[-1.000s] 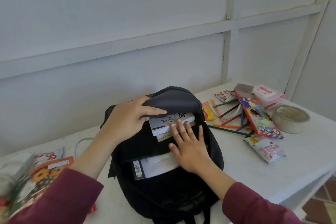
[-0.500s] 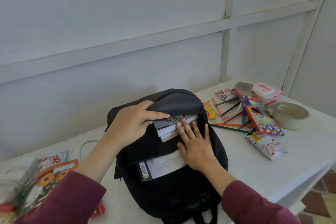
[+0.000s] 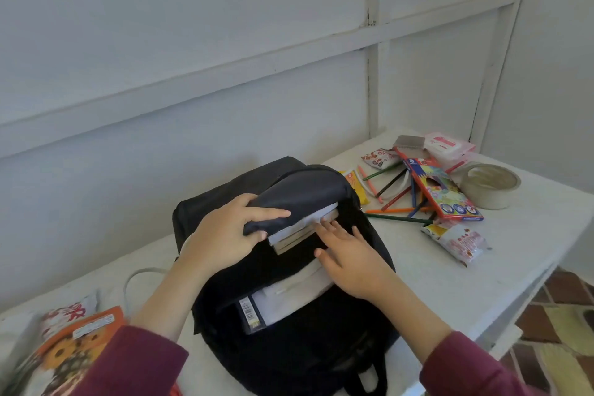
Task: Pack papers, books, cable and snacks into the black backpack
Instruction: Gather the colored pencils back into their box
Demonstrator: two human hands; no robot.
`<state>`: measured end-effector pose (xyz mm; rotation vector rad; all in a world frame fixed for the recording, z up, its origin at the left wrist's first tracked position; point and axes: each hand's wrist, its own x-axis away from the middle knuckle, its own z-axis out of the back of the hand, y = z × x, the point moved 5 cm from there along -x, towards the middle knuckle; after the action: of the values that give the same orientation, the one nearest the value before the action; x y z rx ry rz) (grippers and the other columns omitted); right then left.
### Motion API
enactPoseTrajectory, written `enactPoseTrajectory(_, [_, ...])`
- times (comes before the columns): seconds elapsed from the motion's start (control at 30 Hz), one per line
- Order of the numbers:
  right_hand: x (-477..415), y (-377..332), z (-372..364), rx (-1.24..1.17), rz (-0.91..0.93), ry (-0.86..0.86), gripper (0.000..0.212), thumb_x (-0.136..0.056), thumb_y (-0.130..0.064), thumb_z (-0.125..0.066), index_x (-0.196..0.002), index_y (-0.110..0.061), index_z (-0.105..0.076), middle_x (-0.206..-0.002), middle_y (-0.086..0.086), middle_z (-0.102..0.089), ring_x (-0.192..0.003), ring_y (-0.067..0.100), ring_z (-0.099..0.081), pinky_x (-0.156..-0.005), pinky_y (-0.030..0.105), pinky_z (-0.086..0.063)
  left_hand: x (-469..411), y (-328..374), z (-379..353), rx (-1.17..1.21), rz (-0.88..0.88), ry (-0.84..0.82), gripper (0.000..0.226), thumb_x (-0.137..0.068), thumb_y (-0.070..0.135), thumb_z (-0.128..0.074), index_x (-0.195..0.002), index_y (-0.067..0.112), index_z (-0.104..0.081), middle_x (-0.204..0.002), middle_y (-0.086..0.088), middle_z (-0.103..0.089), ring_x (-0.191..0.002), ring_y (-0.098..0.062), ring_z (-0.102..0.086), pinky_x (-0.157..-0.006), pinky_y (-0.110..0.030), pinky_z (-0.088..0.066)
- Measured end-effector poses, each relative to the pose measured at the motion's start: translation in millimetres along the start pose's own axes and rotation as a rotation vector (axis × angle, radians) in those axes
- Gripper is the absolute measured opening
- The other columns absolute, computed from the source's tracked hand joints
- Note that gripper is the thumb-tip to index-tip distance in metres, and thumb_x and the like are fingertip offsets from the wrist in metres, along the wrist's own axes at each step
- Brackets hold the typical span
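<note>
The black backpack [image 3: 299,341] lies on the white table [image 3: 482,267] in front of me, its main pocket open. My left hand [image 3: 225,235] grips the top flap [image 3: 302,196] and holds it over a stack of books [image 3: 299,230] that pokes out of the opening. My right hand [image 3: 347,255] lies flat with straight fingers against the books' lower edge. White papers [image 3: 289,296] and a barcoded cover sit in the front pocket. A white cable [image 3: 135,276] loops left of the bag. Snack packs [image 3: 459,239] lie to the right, and more snack packs [image 3: 64,341] at the far left.
Right of the bag lie loose coloured pencils [image 3: 395,199], a pencil box [image 3: 440,190], a tape roll [image 3: 488,185], a pink packet [image 3: 448,146] and a yellow snack [image 3: 355,183]. The table's edge drops off at the right onto a tiled floor [image 3: 553,325].
The books have slid deeper under the flap, so less of them shows. My left hand has pulled the flap further down over them, and my right hand has followed upward.
</note>
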<state>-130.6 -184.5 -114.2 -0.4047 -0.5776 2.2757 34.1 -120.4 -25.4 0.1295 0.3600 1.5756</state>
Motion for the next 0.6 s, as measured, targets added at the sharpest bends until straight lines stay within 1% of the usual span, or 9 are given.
enactPoseTrajectory(0.07, [10.4,6.1,9.3,-0.102,-0.030,-0.002,0.048,-0.099,-0.032,-0.038,-0.146,-0.025,-0.030,-0.154,-0.007,-0.025,-0.141,0.010,-0.020,-0.115,0.029,-0.014,0.9,2.8,-6.4,0.104,0.013,0.020,0.038,-0.087,0.022,-0.062,-0.108,0.054,-0.059,-0.144,0.014,-0.036,-0.133,-0.011,-0.033,-0.106,-0.032,-0.030])
enactPoseTrajectory(0.13, [19.9,16.0,22.5,-0.187,-0.027,0.029,0.040,-0.098,-0.031,-0.042,-0.138,-0.029,-0.044,-0.145,-0.012,-0.040,-0.134,0.004,-0.034,-0.111,0.027,-0.027,-2.5,7.5,-15.2,0.199,0.032,0.047,0.025,-0.085,0.025,-0.063,-0.093,0.049,-0.067,-0.146,0.018,-0.032,-0.136,-0.009,-0.027,-0.110,-0.037,-0.022])
enactPoseTrajectory(0.2, [26.4,29.6,39.5,-0.295,-0.030,0.061,0.031,-0.096,-0.027,-0.047,-0.126,-0.033,-0.056,-0.127,-0.016,-0.056,-0.117,-0.002,-0.050,-0.103,0.024,-0.040,-8.8,15.7,-23.9,0.233,0.041,0.085,0.017,-0.084,0.028,-0.064,-0.077,0.043,-0.071,-0.142,0.023,-0.031,-0.136,-0.008,-0.027,-0.111,-0.037,-0.018])
enactPoseTrajectory(0.27, [29.1,48.8,62.3,-0.404,-0.043,0.124,0.024,-0.095,-0.022,-0.051,-0.106,-0.040,-0.062,-0.105,-0.019,-0.065,-0.094,-0.005,-0.060,-0.088,0.023,-0.049,-16.5,29.3,-31.1,0.254,0.025,0.157,0.016,-0.083,0.029,-0.065,-0.071,0.038,-0.071,-0.136,0.029,-0.034,-0.133,-0.004,-0.029,-0.110,-0.033,-0.018])
enactPoseTrajectory(0.33, [26.9,75.1,86.8,-0.433,-0.080,0.187,0.023,-0.093,-0.019,-0.052,-0.093,-0.038,-0.065,-0.089,-0.017,-0.068,-0.078,-0.001,-0.063,-0.074,0.022,-0.051,-22.5,51.0,-36.7,0.281,-0.009,0.261,0.012,-0.083,0.029,-0.065,-0.079,0.039,-0.071,-0.130,0.034,-0.038,-0.128,0.005,-0.032,-0.108,-0.028,-0.022])
enactPoseTrajectory(0.37, [23.4,91.2,98.4,-0.410,-0.105,0.213,0.020,-0.093,-0.019,-0.053,-0.092,-0.033,-0.067,-0.085,-0.016,-0.068,-0.076,0.001,-0.063,-0.071,0.022,-0.050,-25.0,63.8,-39.7,0.275,-0.030,0.313,0.010,-0.083,0.032,-0.063,-0.083,0.039,-0.070,-0.127,0.033,-0.042,-0.125,0.007,-0.034,-0.106,-0.024,-0.025])
enactPoseTrajectory(0.47, [6.3,147.2,130.9,-0.234,-0.200,0.278,0.018,-0.094,-0.022,-0.051,-0.095,-0.023,-0.070,-0.085,-0.006,-0.069,-0.077,0.010,-0.061,-0.070,0.028,-0.049,-32.3,108.4,-50.5,0.168,-0.136,0.500,0.021,-0.082,0.032,-0.052,-0.090,0.030,-0.071,-0.109,0.019,-0.058,-0.105,0.001,-0.050,-0.090,-0.017,-0.039])
enactPoseTrajectory(0.53, [-5.0,180.9,150.4,-0.141,-0.253,0.305,0.019,-0.094,-0.023,-0.050,-0.097,-0.020,-0.069,-0.085,-0.004,-0.066,-0.071,0.009,-0.055,-0.061,0.025,-0.042,-40.5,136.2,-67.1,0.176,-0.160,0.535,0.023,-0.083,0.026,-0.051,-0.095,0.022,-0.071,-0.099,0.012,-0.059,-0.093,-0.003,-0.052,-0.083,-0.015,-0.041])
enactPoseTrajectory(0.6, [-15.7,212.3,167.3,-0.055,-0.297,0.344,0.020,-0.094,-0.021,-0.049,-0.097,-0.016,-0.068,-0.082,-0.003,-0.063,-0.070,0.013,-0.053,-0.055,0.023,-0.035,-52.4,157.8,-92.4,0.207,-0.127,0.481,0.024,-0.084,0.024,-0.052,-0.102,0.022,-0.068,-0.100,0.013,-0.057,-0.094,0.000,-0.051,-0.083,-0.010,-0.039])
